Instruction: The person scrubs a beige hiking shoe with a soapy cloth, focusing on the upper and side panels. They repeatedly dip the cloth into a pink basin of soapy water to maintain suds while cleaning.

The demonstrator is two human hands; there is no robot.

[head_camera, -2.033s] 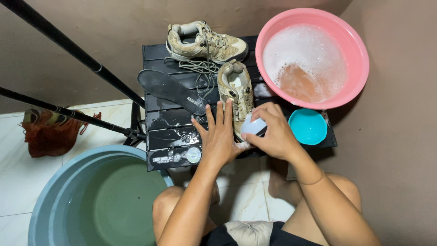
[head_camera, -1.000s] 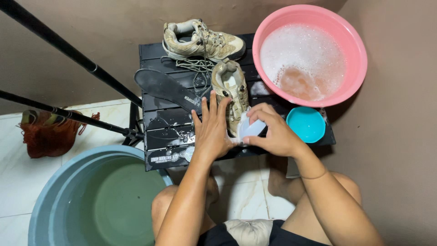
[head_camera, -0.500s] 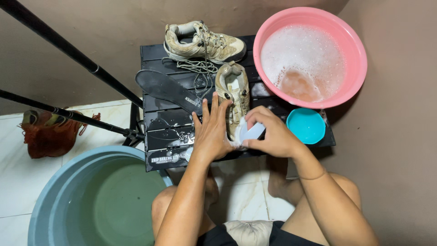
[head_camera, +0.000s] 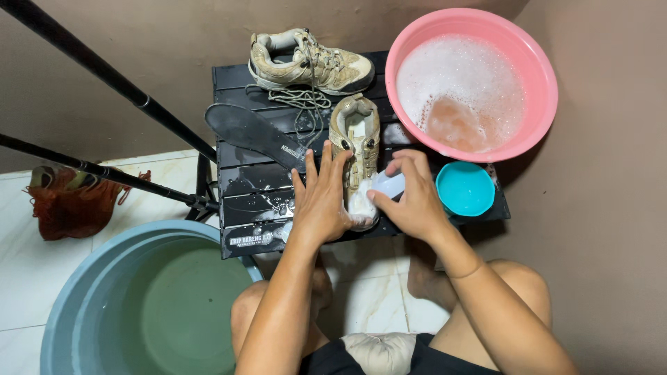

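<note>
**Soapy shoe near the edge of a crowded table**

Left of the slatted black folding table (head_camera: 257, 173), a large blue-grey water tub (head_camera: 90, 292) stood on the floor. At the table's far right corner, a pink plastic basin of suds (head_camera: 542, 90) overhung the edge; a knock might have tipped it. At the table's front edge lay the beige laced shoe (head_camera: 356, 132). The left hand (head_camera: 321, 198), fingers spread, pressed flat against it. The right hand (head_camera: 413, 201) pinched a small white brush (head_camera: 386, 185). Wet soap could have let the shoe slide off.
</note>
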